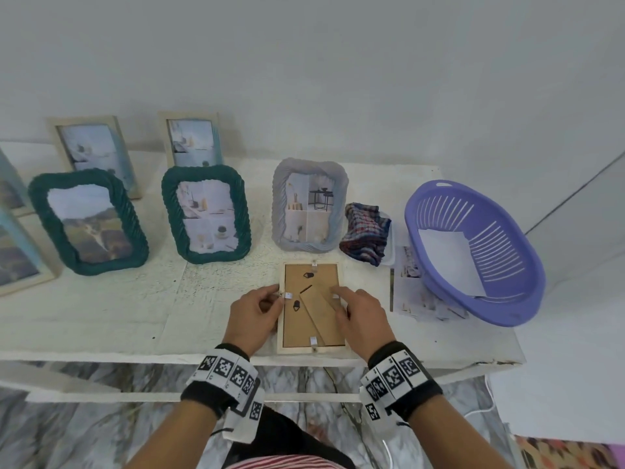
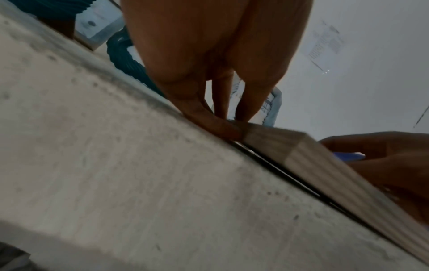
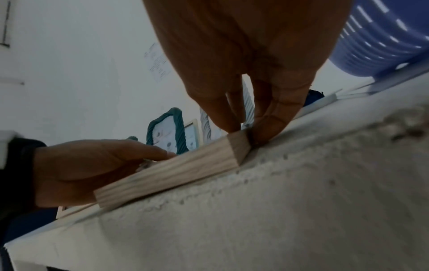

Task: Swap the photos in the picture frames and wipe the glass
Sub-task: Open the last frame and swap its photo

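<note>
White bench (image 1: 135, 309): wooden frame (image 1: 313, 348) lies face down at near edge. Left hand (image 1: 255, 314) pinches its left edge; right hand (image 1: 363, 314) fingers curl on its right edge. Purple basket (image 1: 507, 299) holds white paper (image 1: 449, 255). No legible writing.

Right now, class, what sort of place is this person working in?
Probably a room in a home, set up as a work spot: a rough white table against a plain wall, a marble-patterned floor, and a purple plastic basket beside standing picture frames.
</note>
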The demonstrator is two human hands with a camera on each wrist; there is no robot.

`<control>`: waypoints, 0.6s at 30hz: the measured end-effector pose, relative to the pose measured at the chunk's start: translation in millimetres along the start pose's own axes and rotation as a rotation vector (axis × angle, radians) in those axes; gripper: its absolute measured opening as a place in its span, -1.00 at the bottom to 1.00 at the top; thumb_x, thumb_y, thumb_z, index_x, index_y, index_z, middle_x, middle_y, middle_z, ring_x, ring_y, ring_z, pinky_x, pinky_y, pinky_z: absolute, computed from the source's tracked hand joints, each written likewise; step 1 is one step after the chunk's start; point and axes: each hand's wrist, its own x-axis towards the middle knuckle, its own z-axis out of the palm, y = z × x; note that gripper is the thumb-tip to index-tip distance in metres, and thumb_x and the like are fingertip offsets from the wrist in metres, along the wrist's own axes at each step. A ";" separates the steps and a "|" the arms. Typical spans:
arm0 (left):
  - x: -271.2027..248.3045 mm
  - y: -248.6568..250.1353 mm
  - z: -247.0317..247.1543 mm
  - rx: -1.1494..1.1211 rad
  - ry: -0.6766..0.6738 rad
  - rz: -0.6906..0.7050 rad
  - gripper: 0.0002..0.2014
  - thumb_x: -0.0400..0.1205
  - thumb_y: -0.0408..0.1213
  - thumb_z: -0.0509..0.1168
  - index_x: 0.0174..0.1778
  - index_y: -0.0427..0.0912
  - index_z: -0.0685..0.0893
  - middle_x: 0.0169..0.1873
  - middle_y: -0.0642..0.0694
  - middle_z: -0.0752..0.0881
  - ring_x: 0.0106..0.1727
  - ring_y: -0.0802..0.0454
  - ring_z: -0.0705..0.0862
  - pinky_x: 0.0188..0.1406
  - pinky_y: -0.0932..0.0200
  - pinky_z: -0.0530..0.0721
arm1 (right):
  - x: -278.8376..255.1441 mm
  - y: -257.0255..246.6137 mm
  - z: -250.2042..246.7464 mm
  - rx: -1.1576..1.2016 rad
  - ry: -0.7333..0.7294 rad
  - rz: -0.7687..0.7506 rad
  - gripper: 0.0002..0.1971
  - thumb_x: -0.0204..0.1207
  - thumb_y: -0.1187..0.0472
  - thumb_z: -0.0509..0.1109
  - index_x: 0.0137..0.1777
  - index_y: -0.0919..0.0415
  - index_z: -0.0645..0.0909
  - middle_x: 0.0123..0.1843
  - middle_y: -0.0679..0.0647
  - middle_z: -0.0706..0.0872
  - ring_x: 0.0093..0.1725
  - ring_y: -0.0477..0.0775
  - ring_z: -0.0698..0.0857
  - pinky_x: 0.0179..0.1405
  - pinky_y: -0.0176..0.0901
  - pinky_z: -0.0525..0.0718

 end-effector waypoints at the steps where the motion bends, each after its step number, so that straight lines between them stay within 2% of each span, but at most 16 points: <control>1: 0.0 -0.7 0.3 0.010 0.005 0.004 -0.68 0.61 -0.19 0.45 0.28 -0.14 0.74 -0.13 0.05 0.78 -0.11 0.13 0.75 0.02 0.00 0.79 | 2.3 0.3 -0.8 -0.021 -0.026 -0.011 -0.67 0.65 0.29 0.21 0.37 0.08 0.58 -0.09 0.16 0.62 -0.10 0.19 0.63 -0.22 -0.20 0.37; 4: 1.1 -4.7 2.3 0.003 0.020 0.008 -0.69 0.61 -0.20 0.45 0.27 -0.12 0.74 -0.12 0.06 0.77 -0.10 0.22 0.72 0.03 0.10 0.76 | 8.8 2.2 -6.4 -0.039 -0.100 -0.049 -0.80 0.60 0.31 0.23 0.15 0.12 0.58 -0.27 0.07 0.51 -0.22 0.16 0.56 -0.40 -0.27 0.31; 6: 1.4 -4.3 1.7 0.012 0.020 0.028 -0.71 0.61 -0.22 0.44 0.26 -0.11 0.74 -0.12 0.05 0.77 -0.09 0.26 0.71 0.02 0.19 0.72 | 12.2 2.8 -11.4 -0.028 -0.158 -0.066 -0.87 0.55 0.30 0.27 0.04 0.13 0.54 -0.33 0.02 0.45 -0.24 0.12 0.53 -0.40 -0.35 0.29; 10: 3.1 -4.8 0.7 -0.002 0.007 0.035 -0.72 0.61 -0.24 0.45 0.25 -0.11 0.75 -0.12 0.05 0.78 -0.08 0.22 0.72 0.05 0.17 0.73 | 15.7 1.0 -14.8 -0.008 -0.173 -0.057 -0.94 0.52 0.21 0.31 -0.03 0.13 0.53 -0.29 0.04 0.52 -0.24 0.08 0.52 -0.33 -0.20 0.36; 11: 2.9 -4.9 0.5 -0.005 0.010 0.037 -0.72 0.61 -0.24 0.45 0.25 -0.11 0.75 -0.12 0.06 0.78 -0.08 0.22 0.72 0.04 0.20 0.73 | 16.3 0.3 -14.6 -0.008 -0.165 -0.051 -0.94 0.54 0.21 0.31 -0.03 0.14 0.53 -0.29 0.04 0.53 -0.25 0.08 0.52 -0.31 -0.18 0.37; 14: 3.3 -6.9 0.7 -0.016 0.022 0.036 -0.73 0.61 -0.26 0.44 0.24 -0.10 0.74 -0.13 0.06 0.77 -0.10 0.29 0.70 -0.15 0.49 0.66 | 17.0 -1.0 -14.8 0.014 -0.146 -0.027 -0.85 0.55 0.22 0.31 0.08 0.14 0.47 -0.37 -0.04 0.49 -0.34 0.02 0.50 -0.37 -0.19 0.37; 16: 3.5 -7.2 0.9 -0.026 0.018 0.030 -0.73 0.61 -0.27 0.44 0.23 -0.10 0.74 -0.13 0.07 0.76 -0.11 0.30 0.69 -0.21 0.50 0.66 | 17.8 -1.0 -14.6 0.060 -0.133 0.019 -0.70 0.53 0.24 0.32 0.21 0.12 0.37 -0.41 -0.08 0.49 -0.40 -0.10 0.49 -0.44 -0.27 0.36; 18: 3.4 -7.2 1.4 -0.026 0.015 0.025 -0.74 0.61 -0.26 0.44 0.23 -0.10 0.74 -0.13 0.08 0.76 -0.11 0.28 0.70 -0.16 0.39 0.72 | 17.8 -0.5 -12.9 0.088 -0.116 0.070 -0.62 0.53 0.22 0.33 0.30 0.14 0.33 -0.40 -0.07 0.53 -0.38 -0.13 0.51 -0.45 -0.33 0.35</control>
